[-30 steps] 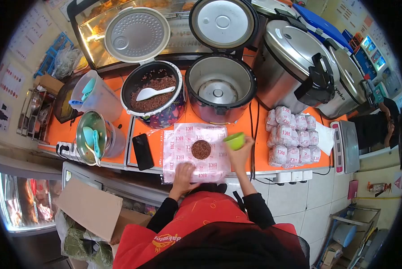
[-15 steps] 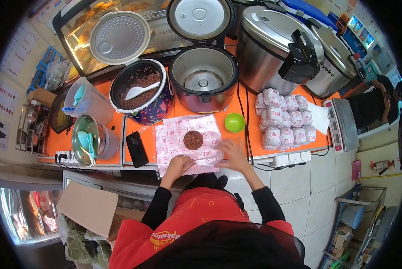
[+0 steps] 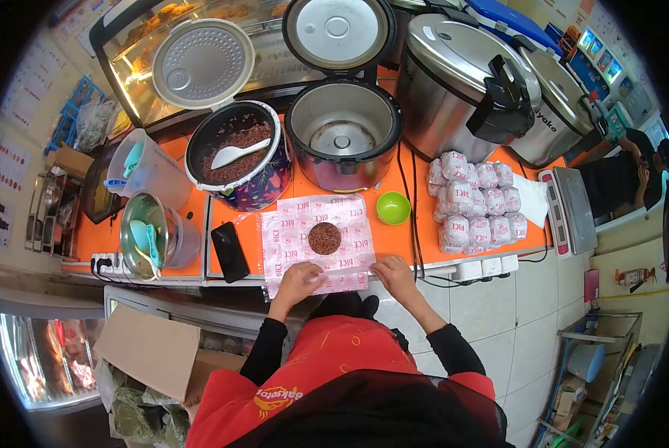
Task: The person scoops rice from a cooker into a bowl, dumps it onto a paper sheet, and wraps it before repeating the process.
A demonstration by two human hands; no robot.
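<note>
A round, flat portion of dark reddish-brown rice [image 3: 325, 239] lies on printed pink-and-white wrapping paper [image 3: 288, 230] at the counter's front edge. My left hand [image 3: 301, 281] pinches the paper near its front edge, left of centre. At the front right corner, the fingers of my right hand [image 3: 396, 275] are closed on the paper's edge. Just right of the sheet sits a small green bowl [image 3: 393, 208]. Behind it, a floral-patterned rice pot [image 3: 254, 187] stands with its lid raised, holding dark rice and a white rice paddle [image 3: 239, 152].
Beside the pot is an open rice cooker [image 3: 342, 175]. Wrapped rice balls [image 3: 458, 196] are stacked on the right, near a scale [image 3: 573, 209]. A black phone [image 3: 230, 252] and a metal bowl with utensils [image 3: 134, 254] lie left. Cables [image 3: 414, 216] cross the orange counter.
My right hand has moved down and outward from above the paper to its front right corner, now gripping it. My left hand stays at the front edge.
</note>
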